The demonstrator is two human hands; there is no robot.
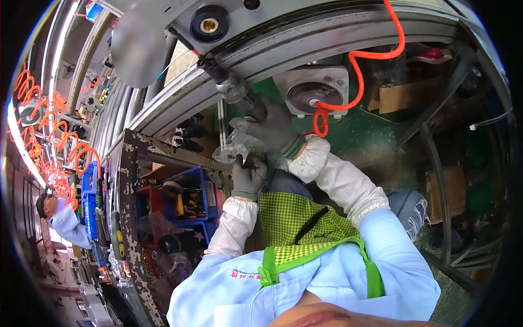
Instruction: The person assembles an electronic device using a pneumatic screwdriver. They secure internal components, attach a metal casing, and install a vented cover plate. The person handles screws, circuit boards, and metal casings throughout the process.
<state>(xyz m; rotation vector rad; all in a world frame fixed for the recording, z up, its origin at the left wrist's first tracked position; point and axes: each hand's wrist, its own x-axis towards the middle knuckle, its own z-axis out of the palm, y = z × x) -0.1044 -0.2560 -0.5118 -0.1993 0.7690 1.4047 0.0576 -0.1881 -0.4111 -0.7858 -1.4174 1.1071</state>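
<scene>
My right hand [277, 126], in a grey glove, is wrapped round a dark power screwdriver [234, 90]. The tool's thin front end slants up and left toward the edge of a grey metal workpiece [180, 15]. A black round fitting with a brass centre [209, 25] sits on that workpiece. Lower down, my left hand [249, 175], also gloved, has its fingers bent in against a crumpled clear plastic bag [234, 148]. The bag lies just under my right hand; its contents are hard to make out.
A metal rail [305, 41] runs across the front. Beyond my right hand a box fan [315, 92] stands on the green floor, with an orange coiled hose [357, 82] hanging before it. Blue bins [190, 191] of tools sit at left. Another person [68, 218] is far left.
</scene>
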